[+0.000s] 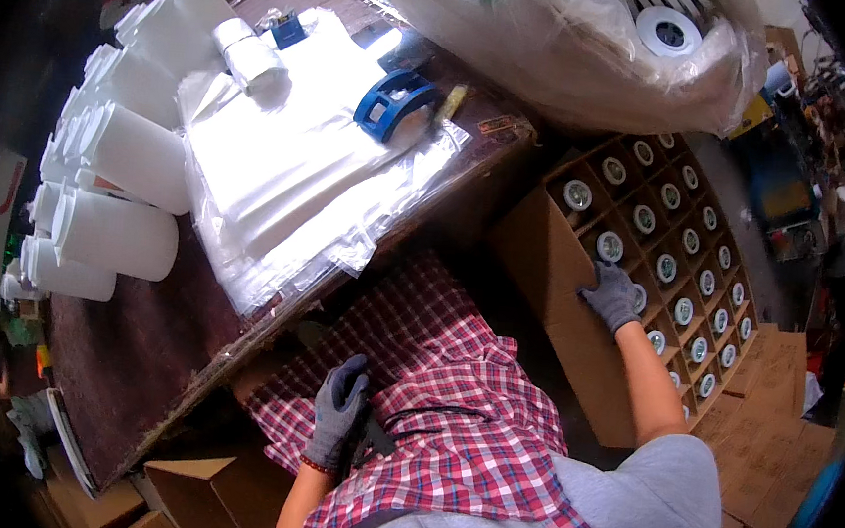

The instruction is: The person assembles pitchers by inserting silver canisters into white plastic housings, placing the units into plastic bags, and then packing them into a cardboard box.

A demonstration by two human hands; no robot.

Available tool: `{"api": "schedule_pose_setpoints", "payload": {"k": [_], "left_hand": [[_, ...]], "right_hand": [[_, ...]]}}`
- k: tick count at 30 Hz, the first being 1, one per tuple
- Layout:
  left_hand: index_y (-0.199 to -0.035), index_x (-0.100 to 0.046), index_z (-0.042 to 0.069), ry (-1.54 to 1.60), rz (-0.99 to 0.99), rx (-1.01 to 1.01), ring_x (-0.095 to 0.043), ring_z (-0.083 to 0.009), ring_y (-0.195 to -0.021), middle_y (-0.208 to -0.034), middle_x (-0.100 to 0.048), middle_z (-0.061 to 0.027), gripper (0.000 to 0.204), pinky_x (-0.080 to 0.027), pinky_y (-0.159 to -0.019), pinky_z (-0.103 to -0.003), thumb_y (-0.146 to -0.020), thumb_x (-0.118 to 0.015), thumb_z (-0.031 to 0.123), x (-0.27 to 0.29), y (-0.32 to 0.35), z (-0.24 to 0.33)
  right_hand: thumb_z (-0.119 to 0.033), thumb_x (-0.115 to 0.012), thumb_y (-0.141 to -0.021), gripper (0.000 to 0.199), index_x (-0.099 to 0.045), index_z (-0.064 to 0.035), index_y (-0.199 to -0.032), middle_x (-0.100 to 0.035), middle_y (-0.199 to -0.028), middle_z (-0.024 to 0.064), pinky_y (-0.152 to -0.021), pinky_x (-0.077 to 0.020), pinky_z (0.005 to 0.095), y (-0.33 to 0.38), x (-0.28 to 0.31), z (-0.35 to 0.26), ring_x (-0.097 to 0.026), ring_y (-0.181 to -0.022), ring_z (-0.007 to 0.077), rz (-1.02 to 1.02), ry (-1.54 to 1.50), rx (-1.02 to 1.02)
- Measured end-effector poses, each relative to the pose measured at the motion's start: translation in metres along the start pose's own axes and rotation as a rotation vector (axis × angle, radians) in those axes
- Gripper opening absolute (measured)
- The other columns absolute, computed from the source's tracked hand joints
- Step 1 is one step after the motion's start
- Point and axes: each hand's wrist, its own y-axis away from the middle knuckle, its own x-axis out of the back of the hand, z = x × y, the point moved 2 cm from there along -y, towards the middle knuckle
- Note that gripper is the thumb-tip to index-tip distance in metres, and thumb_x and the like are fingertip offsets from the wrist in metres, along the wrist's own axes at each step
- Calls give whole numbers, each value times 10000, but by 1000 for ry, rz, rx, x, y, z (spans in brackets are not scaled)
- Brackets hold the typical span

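My right hand [615, 297], in a grey glove, lies at the near rim of a tall divided cardboard box [560, 310]. Its fingers are apart, and it partly covers one of the round white-rimmed pieces [639, 299] standing in the cells. I see nothing held in it. My left hand [338, 411], gloved as well, hovers over the red checked apron [476, 407] on my lap. Its fingers are loosely bent, with no object visible in them. A dark patch beside that palm cannot be made out.
A dark worktable [158, 343] carries stacked white cylinders [133, 157], a pile of clear plastic bags [281, 164] and a blue tape dispenser [395, 105]. Beyond the box hangs a large plastic sack [578, 53]. Flattened cardboard [763, 420] covers the floor at right; an open carton [226, 492] sits lower left.
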Motion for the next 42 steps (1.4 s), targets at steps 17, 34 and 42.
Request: {"api": "schedule_pose_setpoints", "payload": {"k": [17,34,42], "left_hand": [[-1202,-621,-17,358,98,-15,-594,-125,-1012,-1122,-657,-72,303,-470,-902,-270,-945,-619,143,-14,3,-54],[-1172,-637,-22,322,-101,12,-632,-149,-998,-1098,-678,-99,284,-497,-881,-273,-941,-629,141,-32,1,-13],[-1216,-629,47,-40,-61,-116,-617,-254,-1097,-1183,-642,-148,377,-477,-936,-353,-949,-605,313,-3,33,-16]], "right_hand": [[-422,-669,-755,521,-649,-104,-1166,-655,-1174,165,-933,-487,425,-20,1,-27,-606,-1111,337,-27,36,-29],[-439,-652,-736,458,-684,-81,-1020,-687,-1073,164,-845,-525,456,3,-11,-96,-658,-999,339,-68,-60,182],[-560,-555,-849,517,-689,-94,-1029,-693,-1071,149,-856,-493,473,-5,73,-120,-656,-1011,327,-60,9,474]]}}
